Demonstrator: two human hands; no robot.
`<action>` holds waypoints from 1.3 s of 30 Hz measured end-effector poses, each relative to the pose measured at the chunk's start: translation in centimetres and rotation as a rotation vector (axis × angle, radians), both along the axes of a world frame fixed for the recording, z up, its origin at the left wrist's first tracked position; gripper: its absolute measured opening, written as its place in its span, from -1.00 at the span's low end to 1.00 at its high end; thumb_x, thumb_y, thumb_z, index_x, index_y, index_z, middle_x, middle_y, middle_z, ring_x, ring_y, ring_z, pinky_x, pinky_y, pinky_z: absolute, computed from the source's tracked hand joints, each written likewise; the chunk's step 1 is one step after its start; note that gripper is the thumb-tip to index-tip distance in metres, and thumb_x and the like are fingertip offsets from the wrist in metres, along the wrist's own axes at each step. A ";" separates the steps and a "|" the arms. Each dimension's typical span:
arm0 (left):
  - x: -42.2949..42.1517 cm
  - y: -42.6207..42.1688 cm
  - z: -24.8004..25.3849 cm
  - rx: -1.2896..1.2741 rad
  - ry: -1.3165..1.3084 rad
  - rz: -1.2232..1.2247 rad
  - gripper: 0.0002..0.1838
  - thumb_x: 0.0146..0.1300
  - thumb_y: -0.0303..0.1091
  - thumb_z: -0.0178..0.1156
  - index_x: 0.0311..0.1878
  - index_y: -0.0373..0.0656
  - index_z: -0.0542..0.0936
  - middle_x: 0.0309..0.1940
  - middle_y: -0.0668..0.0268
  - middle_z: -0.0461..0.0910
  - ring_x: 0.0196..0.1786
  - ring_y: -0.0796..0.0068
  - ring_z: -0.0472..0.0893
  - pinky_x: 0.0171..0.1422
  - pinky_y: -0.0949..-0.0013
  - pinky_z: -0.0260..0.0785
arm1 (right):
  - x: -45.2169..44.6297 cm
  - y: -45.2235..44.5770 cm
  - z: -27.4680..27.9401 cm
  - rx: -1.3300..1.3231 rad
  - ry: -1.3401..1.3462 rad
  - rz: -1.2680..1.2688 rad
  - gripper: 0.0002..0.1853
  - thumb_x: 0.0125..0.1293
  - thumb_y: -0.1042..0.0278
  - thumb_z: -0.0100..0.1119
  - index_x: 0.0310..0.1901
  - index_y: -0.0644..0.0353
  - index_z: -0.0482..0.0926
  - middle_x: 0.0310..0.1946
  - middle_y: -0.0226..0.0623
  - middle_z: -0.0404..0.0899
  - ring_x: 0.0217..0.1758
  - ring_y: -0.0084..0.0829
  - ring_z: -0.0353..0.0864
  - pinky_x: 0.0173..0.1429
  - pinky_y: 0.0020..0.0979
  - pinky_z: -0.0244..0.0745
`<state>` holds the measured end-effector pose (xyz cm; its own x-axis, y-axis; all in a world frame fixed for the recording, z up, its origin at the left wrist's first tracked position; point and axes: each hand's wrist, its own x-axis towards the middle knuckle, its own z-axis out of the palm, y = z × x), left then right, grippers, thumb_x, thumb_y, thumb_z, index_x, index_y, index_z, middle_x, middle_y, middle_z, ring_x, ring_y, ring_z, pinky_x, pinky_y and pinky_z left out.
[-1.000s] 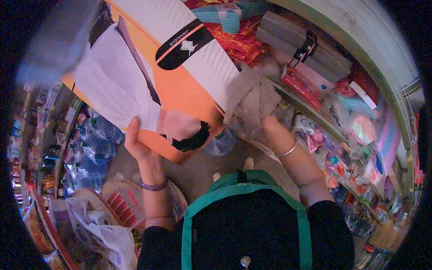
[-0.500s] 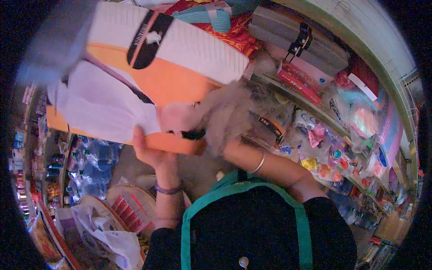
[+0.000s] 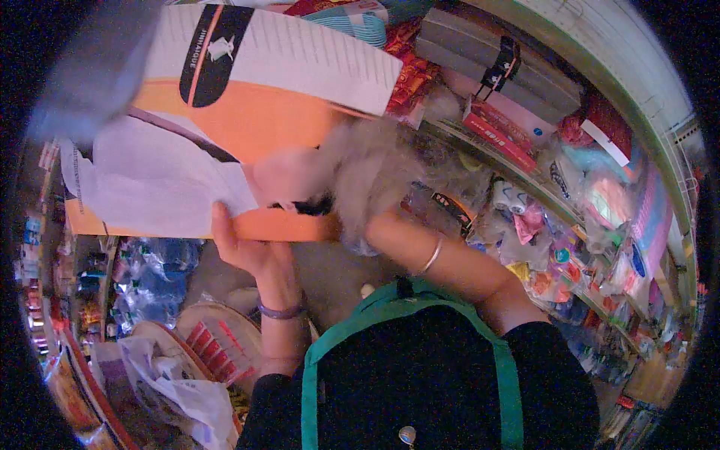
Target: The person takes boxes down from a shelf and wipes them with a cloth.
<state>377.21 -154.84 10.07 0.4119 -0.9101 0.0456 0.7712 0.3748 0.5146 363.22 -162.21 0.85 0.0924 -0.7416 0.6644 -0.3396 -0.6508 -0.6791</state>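
Observation:
A flat orange and white box is held up in front of me at a tilt. It has a black label with a white animal mark, and a white and pinkish area on its front; whether that is a printed picture I cannot tell. My left hand is closed on the lower edge, thumb on the front. A greyish rag, smeared by motion, lies against the box's right part. My right hand is at that rag, its fingers covered by it.
Shelves with bagged goods curve along the right. Long grey boxes and a red box stand at the upper right. At lower left are round-topped containers and a white plastic bag. Blue wrapped bottles stand behind.
The box has shifted slightly left and its angle has changed a little. My right hand and the rag have moved slightly left across its right part, still blurred.

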 end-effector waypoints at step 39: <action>3.8 3.9 -7.4 0.362 -0.329 -0.098 -0.44 -0.08 -0.42 0.05 0.06 -0.41 0.23 -0.12 0.09 0.43 -0.12 0.22 0.50 -0.03 0.25 0.37 | -10.1 3.3 -6.1 2.373 -1.023 1.816 -0.59 0.18 0.06 -0.08 0.02 0.07 0.32 -0.03 -0.28 0.36 0.03 -0.35 0.33 0.13 -0.22 0.26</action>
<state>380.98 -150.96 2.64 0.3403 -0.9253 -0.1672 0.5687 0.0609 0.8203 353.08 -158.95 -5.23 0.9433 0.3011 0.1398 -0.3239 0.9270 0.1888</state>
